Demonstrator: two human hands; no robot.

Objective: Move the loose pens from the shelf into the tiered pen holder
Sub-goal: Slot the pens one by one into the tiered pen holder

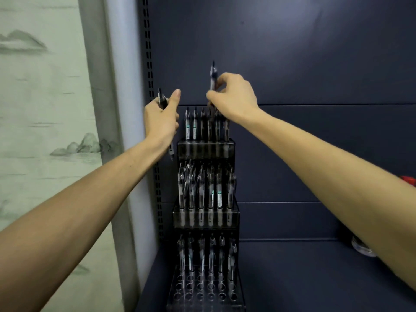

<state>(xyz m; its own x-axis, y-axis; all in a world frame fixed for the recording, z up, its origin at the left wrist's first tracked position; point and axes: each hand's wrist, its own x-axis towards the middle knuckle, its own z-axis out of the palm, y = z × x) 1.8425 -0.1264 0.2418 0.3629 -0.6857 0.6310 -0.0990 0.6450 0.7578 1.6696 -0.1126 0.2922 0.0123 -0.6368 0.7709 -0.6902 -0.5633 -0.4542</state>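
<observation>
A light, stiff, smooth pen [213, 75] is pinched mid-barrel by the right hand [234, 95] above the tiered pen holder [206, 212]'s far top row, while another pen [162, 101], seemingly, is gripped by the left hand [161, 119].

**Where everything sits around our hands**

We see the tiered pen holder [205, 212] standing on the shelf [292, 278], against the back panel [292, 64], its tiers stepping up away from us. Our left hand [161, 119] is just left of the top tier, with a pen [162, 100] upright in its fingers [175, 97]. Our right hand [234, 95] is over the top tier's pens, holding another pen [213, 75] upright. Below both hands, rows of pens stand in the lower tiers.
</observation>
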